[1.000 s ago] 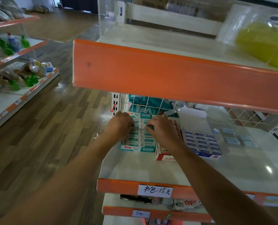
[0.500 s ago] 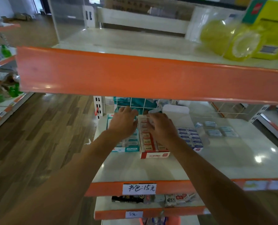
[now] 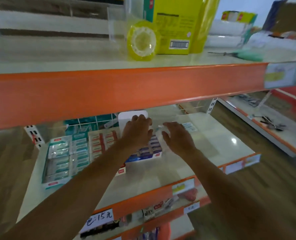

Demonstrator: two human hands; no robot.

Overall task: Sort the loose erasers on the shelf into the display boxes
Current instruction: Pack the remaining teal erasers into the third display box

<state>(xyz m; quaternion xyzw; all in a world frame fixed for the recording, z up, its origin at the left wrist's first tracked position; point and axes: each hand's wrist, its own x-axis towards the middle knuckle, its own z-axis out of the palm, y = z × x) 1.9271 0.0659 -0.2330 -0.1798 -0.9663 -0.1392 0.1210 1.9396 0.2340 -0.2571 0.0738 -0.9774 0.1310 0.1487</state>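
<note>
Hands had moved right from the teal box and red box to the blue display box, left hand draped over its far end, right hand loosely curved just beside it. Any grip was too blurred to tell. One loose eraser lay on the shelf beyond the right fingers, likely next.

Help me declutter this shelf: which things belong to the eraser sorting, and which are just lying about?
Job: green box, red box, blue box, loose eraser, left hand, right hand.
Lying about: tape roll, yellow box, scissors, price tag.
</note>
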